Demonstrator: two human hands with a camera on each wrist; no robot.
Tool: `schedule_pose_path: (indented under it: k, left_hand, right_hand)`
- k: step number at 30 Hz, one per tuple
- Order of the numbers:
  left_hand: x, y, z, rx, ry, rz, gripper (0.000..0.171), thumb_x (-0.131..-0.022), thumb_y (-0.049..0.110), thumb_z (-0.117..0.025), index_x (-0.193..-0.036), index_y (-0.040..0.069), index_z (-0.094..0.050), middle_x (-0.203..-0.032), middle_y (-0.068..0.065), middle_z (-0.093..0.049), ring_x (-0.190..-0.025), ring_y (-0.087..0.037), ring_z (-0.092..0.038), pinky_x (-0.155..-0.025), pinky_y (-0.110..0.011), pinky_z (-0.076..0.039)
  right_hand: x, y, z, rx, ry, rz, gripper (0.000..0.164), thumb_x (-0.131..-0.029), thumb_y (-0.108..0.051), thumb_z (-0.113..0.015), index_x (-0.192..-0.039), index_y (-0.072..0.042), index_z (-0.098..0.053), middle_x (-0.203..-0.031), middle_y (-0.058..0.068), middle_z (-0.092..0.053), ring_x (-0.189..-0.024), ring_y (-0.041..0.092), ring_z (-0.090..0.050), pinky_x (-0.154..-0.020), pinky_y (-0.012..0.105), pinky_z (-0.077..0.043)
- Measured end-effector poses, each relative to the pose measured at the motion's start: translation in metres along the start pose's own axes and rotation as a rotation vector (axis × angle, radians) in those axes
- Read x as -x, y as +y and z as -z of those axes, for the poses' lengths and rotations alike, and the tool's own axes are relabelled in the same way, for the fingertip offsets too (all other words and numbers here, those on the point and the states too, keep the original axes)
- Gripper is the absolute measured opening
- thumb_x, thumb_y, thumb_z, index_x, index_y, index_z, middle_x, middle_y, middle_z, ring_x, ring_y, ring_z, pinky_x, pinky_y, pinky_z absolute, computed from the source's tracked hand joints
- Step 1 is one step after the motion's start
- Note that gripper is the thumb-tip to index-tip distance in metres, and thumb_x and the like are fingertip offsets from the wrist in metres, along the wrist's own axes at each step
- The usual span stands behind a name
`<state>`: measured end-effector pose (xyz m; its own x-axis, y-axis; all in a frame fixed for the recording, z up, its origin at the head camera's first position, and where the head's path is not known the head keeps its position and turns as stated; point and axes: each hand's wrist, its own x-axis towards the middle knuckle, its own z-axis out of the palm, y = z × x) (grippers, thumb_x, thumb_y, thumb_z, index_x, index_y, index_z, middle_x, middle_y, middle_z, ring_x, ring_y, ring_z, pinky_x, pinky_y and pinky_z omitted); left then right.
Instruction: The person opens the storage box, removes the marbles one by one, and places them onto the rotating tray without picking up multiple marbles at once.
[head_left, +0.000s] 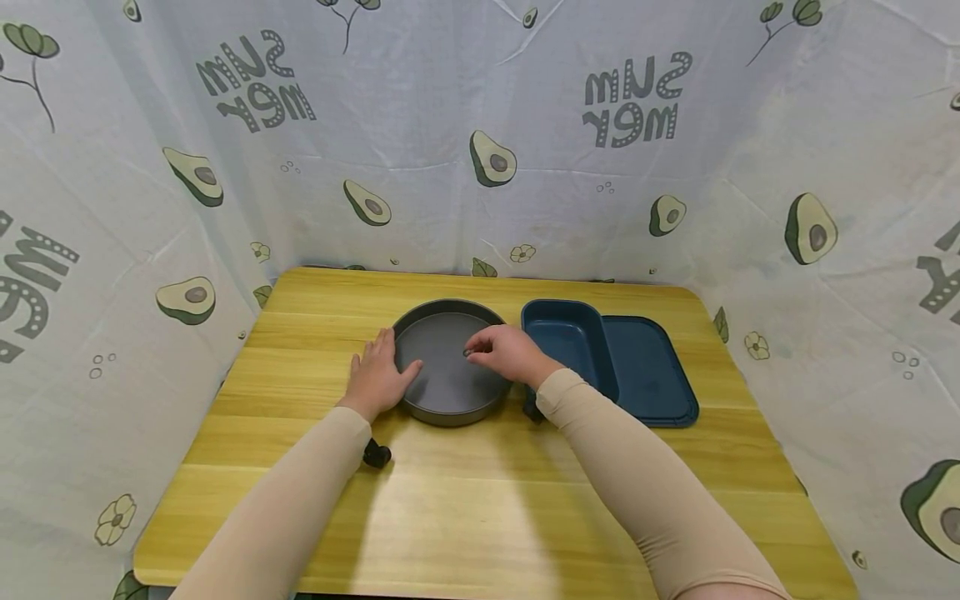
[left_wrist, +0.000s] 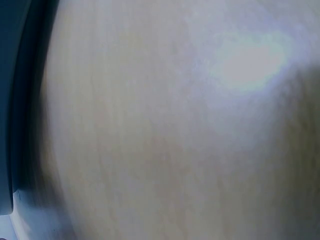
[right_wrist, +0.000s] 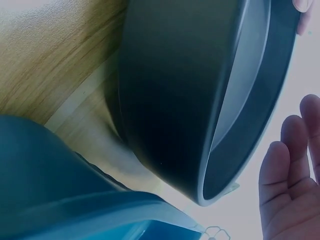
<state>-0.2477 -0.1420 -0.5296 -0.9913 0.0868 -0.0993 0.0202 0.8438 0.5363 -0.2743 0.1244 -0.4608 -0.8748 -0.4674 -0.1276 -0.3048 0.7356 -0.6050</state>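
A round dark grey pan (head_left: 450,375) with a low wall lies flat on the wooden table. My left hand (head_left: 377,373) rests at its left rim, fingers spread and thumb reaching over the inside. Over the right part of the pan is my right hand (head_left: 508,353), its thumb and index finger brought together at a small dark thing (head_left: 467,353), too small to identify. In the right wrist view, the other fingers (right_wrist: 275,175) are loosely bent beside the pan's outer wall (right_wrist: 170,85). A dark curved edge (left_wrist: 22,100) stands at the left of the left wrist view.
Just right of the pan stands a deep blue rectangular container (head_left: 566,321). A flat blue lid (head_left: 651,371) lies against its right side. Behind the wooden table (head_left: 450,517) hangs a white curtain (head_left: 420,125) printed with avocados.
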Motion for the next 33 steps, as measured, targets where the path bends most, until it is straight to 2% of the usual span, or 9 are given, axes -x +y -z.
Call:
schedule_pose_path:
  k: [18, 25, 33]
  left_hand:
    - [0.0016, 0.0008, 0.0003, -0.001, 0.001, -0.008, 0.096, -0.105, 0.061, -0.051, -0.170, 0.005, -0.008, -0.177, -0.018, -0.012, -0.162, -0.049, -0.014, -0.128, -0.072, -0.008]
    - [0.0014, 0.0002, 0.0005, -0.007, -0.004, -0.012, 0.096, -0.105, 0.061, -0.050, -0.170, 0.004, -0.008, -0.177, -0.018, -0.012, -0.162, -0.048, -0.013, -0.128, -0.072, -0.008]
    - [0.0016, 0.0011, 0.0002, -0.005, -0.009, -0.005, 0.096, -0.105, 0.060, -0.051, -0.170, 0.004, -0.007, -0.178, -0.018, -0.010, -0.162, -0.048, -0.012, -0.129, -0.072, -0.006]
  right_hand:
    - [-0.0012, -0.0004, -0.0013, -0.002, -0.013, -0.005, 0.020, -0.100, -0.025, -0.075, -0.117, -0.016, -0.081, -0.106, -0.002, -0.079, -0.096, 0.015, -0.070, -0.084, 0.032, -0.062]
    - [-0.0003, 0.0010, -0.0011, 0.004, -0.017, -0.004, 0.028, -0.100, -0.026, -0.074, -0.124, -0.011, -0.079, -0.108, 0.000, -0.079, -0.098, 0.017, -0.069, -0.087, 0.035, -0.062]
    - [0.0052, 0.0048, 0.0047, -0.023, -0.015, -0.026, 0.032, -0.101, -0.026, -0.074, -0.128, -0.010, -0.077, -0.113, 0.000, -0.079, -0.102, 0.018, -0.070, -0.089, 0.037, -0.061]
